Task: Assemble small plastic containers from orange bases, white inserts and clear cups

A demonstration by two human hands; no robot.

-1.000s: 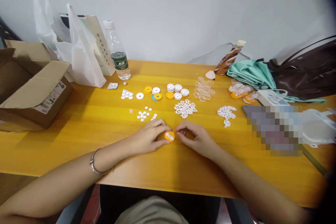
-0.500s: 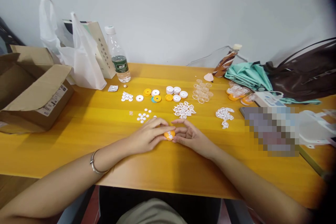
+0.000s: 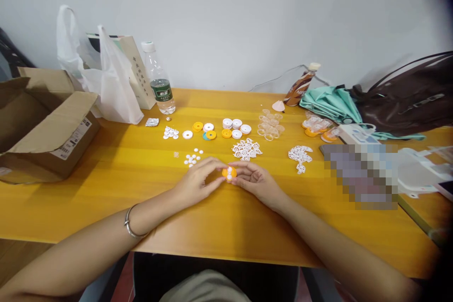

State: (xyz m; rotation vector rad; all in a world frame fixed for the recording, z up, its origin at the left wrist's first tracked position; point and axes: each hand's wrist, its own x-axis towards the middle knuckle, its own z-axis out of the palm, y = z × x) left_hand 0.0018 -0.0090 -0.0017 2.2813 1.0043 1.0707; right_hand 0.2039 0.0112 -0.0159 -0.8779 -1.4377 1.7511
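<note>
Orange plastic forms the small round case [image 3: 229, 174] at the middle of the frame, pinched between both hands just above the front half of the wooden table [image 3: 226, 231]. Thumb and fingertips of the left hand [image 3: 203, 179] close on its left rim, parted only by about the case's width; the right hand [image 3: 256, 180] grips the right rim likewise, its remaining fingers curled inward. Whether the case touches the wood cannot be told. Pale round inserts show on its face.

The table's front edge slants gently across the lower frame, with a broad strip of smooth, glossy yellow-brown grain between it and the forearms. More open wood spreads left of the left hand, as far as the cardboard box [image 3: 53, 141], and right of the right hand, up to a pixelated patch [image 3: 357, 174].

Just beyond the fingers, at centre, lie flat white button-like discs [image 3: 193, 158] and a tangled heap of white openwork pieces [image 3: 247, 149]; a smaller openwork cluster [image 3: 300, 155] sits right of centre. Behind these are shallow white and orange round shells [image 3: 227, 133] and transparent rings [image 3: 271, 126]. Crinkled white plastic bag [image 3: 113, 89] and clear bottle [image 3: 163, 92] stand upper left; folded teal fabric [image 3: 327, 104] and dark brown handbag [image 3: 403, 99] rest upper right.
</note>
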